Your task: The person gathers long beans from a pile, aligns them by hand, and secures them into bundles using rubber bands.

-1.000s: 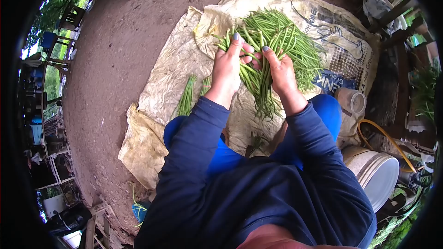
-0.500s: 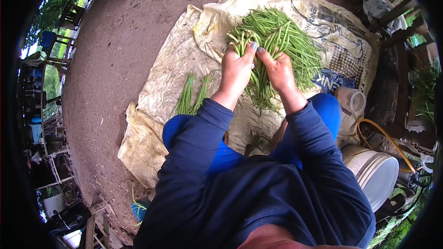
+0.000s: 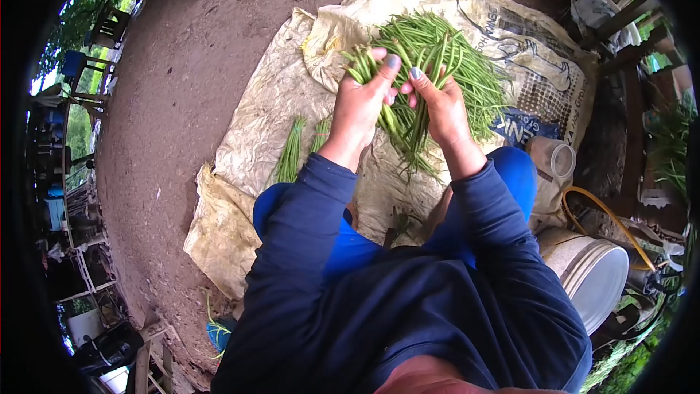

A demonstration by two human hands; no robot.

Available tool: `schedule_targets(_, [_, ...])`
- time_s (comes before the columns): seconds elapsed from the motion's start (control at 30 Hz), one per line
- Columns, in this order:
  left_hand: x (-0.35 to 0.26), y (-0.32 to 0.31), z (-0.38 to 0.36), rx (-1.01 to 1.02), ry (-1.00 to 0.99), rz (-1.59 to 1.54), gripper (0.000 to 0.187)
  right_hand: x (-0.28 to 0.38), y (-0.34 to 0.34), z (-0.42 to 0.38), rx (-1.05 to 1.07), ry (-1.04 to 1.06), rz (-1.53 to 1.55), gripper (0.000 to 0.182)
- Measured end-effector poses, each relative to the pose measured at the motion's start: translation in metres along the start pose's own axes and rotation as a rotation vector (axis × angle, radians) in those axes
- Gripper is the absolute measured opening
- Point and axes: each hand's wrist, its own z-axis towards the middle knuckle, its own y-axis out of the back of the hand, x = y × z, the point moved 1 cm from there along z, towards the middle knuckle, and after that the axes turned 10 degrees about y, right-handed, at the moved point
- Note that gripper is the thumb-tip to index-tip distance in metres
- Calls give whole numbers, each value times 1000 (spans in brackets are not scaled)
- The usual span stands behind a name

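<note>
My left hand (image 3: 359, 106) is closed round a bunch of green string beans (image 3: 362, 64), thumb on top and bean ends poking out past the fingers. Close beside it, my right hand (image 3: 442, 108) grips another bunch of string beans (image 3: 415, 125), whose ends hang down toward me. Both hands are over the near left side of a big loose pile of string beans (image 3: 477, 66). To the left of my left wrist lie two tied bundles of beans (image 3: 291, 152) on the sacks; my forearm partly covers the right one.
Flattened, worn sacks (image 3: 255, 113) cover the dirt floor (image 3: 168, 102) under the beans. At my right stand a clear plastic container (image 3: 562, 161), a large white bucket (image 3: 598, 288) and a yellow hose (image 3: 609, 215). A blue object (image 3: 219, 334) sits at lower left.
My left hand has moved left and slightly toward me with its bunch, away from the right hand. The two bunches are further apart. My right hand has barely shifted.
</note>
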Motion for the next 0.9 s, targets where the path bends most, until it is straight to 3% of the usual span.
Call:
schedule_targets(0.1, [-4, -7, -5, -68, -12, 47, 24, -1, -4, -3, 71, -27, -29, 23])
schedule_targets(0.17, [-5, -3, -2, -212, 22, 54, 24, -1, -7, -6, -24, -161, 37, 24])
schedule_targets(0.37, [6, -7, -8, -103, 144, 174, 22, -6, -1, -3, -116, -124, 48, 22])
schedule_targets(0.43, [21, -2, -2, -80, 57, 225, 21, -1, -3, -6, 8, -96, -165, 26])
schedule_targets(0.5, [17, -2, -3, -98, 64, 249, 21, 2, -6, -7, 15, -73, -164, 26])
schedule_targets(0.57, [14, -5, -3, -186, 55, 157, 19, 8, -9, -9, -13, -198, 46, 25])
schedule_targets(0.63, [14, -7, -2, -184, 27, 190, 21, -2, -3, -5, -43, -166, 121, 26])
schedule_targets(0.73, [3, -7, -5, -84, 105, -198, 34, -8, 10, 4, -129, -178, 176, 28])
schedule_targets(0.77, [3, -1, 3, -42, 46, -170, 33, -4, 9, 3, -129, -178, 177, 28])
schedule_targets(0.83, [8, 9, 8, -17, 141, 18, 28, 0, 6, 1, -47, -138, 225, 24])
schedule_targets(0.9, [5, 4, 5, 44, 187, 8, 24, 6, 1, -2, 23, -151, 238, 21])
